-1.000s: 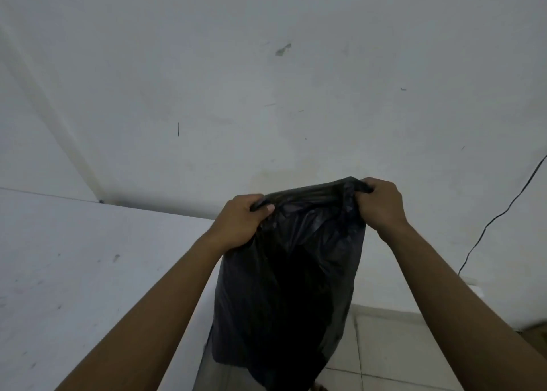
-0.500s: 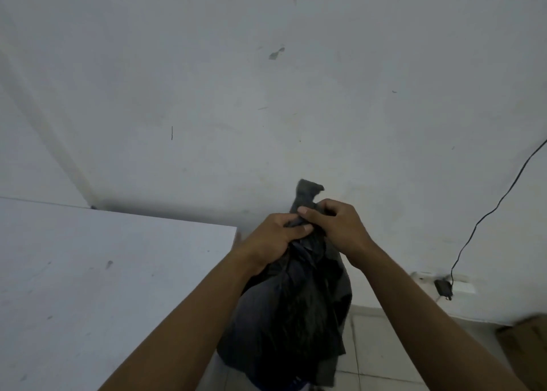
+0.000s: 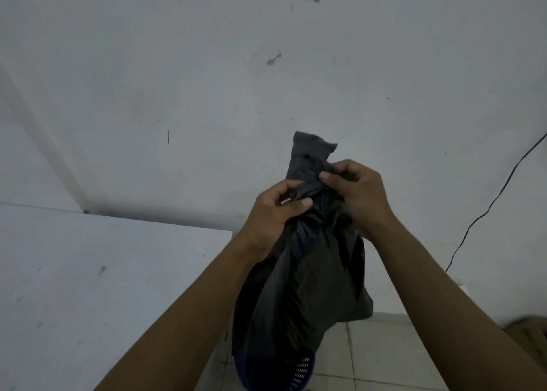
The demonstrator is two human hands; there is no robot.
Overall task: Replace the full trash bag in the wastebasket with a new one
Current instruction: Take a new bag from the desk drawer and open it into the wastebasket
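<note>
Both hands (image 3: pixel 319 201) pinching black bag (image 3: pixel 302 272) neck, wastebasket (image 3: pixel 296 373) seemingly beneath, table (image 3: pixel 118 272) edge left

Only the person's arms are showing. The left forearm (image 3: pixel 177 316) and the right forearm (image 3: pixel 444 287) are running bare from the bottom edge of the picture up to the wrists. The left hand (image 3: pixel 275 213) and the right hand (image 3: pixel 359 194) are going bare too. A short, trimmed nail is showing on the left thumb (image 3: pixel 297 206) and on the right thumb (image 3: pixel 333 178) (the other nails are hiding out of sight).
</note>
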